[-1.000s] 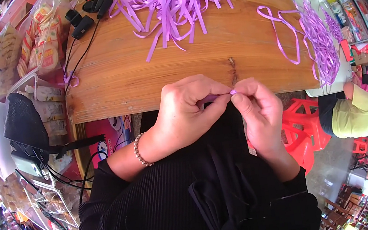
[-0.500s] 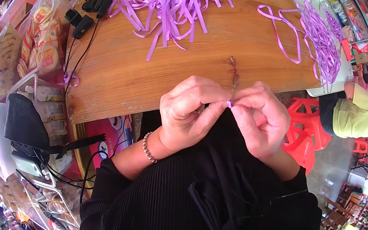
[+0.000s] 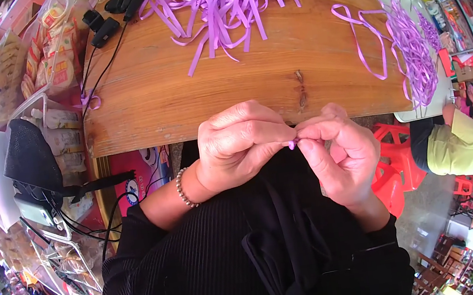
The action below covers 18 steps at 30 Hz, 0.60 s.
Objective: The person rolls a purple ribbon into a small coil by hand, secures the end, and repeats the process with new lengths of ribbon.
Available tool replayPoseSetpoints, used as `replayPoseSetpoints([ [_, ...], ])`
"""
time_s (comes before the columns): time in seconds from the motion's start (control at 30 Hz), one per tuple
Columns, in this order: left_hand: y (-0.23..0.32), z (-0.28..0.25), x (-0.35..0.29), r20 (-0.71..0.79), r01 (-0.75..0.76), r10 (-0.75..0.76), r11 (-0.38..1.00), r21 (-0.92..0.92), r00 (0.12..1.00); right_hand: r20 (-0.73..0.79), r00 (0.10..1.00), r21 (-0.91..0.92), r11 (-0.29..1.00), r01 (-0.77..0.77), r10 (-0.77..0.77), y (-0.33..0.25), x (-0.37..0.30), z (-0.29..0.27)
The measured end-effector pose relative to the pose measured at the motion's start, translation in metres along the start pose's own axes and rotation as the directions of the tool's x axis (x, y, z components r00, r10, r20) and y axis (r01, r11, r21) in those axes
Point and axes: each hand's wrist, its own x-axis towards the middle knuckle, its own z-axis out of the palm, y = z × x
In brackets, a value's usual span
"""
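Note:
A small piece of purple ribbon [image 3: 292, 144] sits between the fingertips of both hands, just off the table's near edge. My left hand [image 3: 244, 140] pinches it from the left, with a beaded bracelet on that wrist. From the other side my right hand [image 3: 341, 148] grips it between thumb and forefinger. Most of the piece is hidden by the fingers, so its exact shape cannot be made out. Beyond them, a heap of loose purple ribbon strips [image 3: 230, 5] covers the far part of the wooden table [image 3: 195, 102].
More purple ribbon [image 3: 414, 58] lies bundled on a white surface at the right. Black cabled devices [image 3: 104, 30] rest at the table's far left. Packaged goods [image 3: 56, 70] line the left side. Red stools [image 3: 395, 153] and a person in a yellow top [image 3: 457, 145] are on the right.
Both hands have shifted slightly, the right one a little outward. The purple piece between the fingertips has moved slightly left and down, and its visible part has changed shape.

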Motion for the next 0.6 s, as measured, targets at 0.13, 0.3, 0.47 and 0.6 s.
replayPoseSetpoints([
  [0.13,0.001,-0.004,0.001,0.050,-0.017,0.016,1.000,0.015,0.999,0.017,1.000,-0.038,0.999,0.019,-0.019,0.000,0.002,-0.004],
  [0.3,0.002,-0.007,0.002,0.081,0.009,-0.010,1.000,0.009,0.997,0.053,0.997,-0.202,0.977,0.061,-0.052,-0.005,0.006,-0.004],
  [0.47,0.003,-0.008,0.002,0.095,0.033,-0.034,0.999,0.012,0.995,0.096,0.976,-0.364,0.906,0.216,-0.194,-0.006,0.011,-0.005],
  [0.6,0.003,-0.008,0.004,0.084,0.007,-0.009,1.000,0.022,0.996,0.133,0.966,-0.402,0.878,0.259,-0.224,-0.003,0.011,-0.009],
])
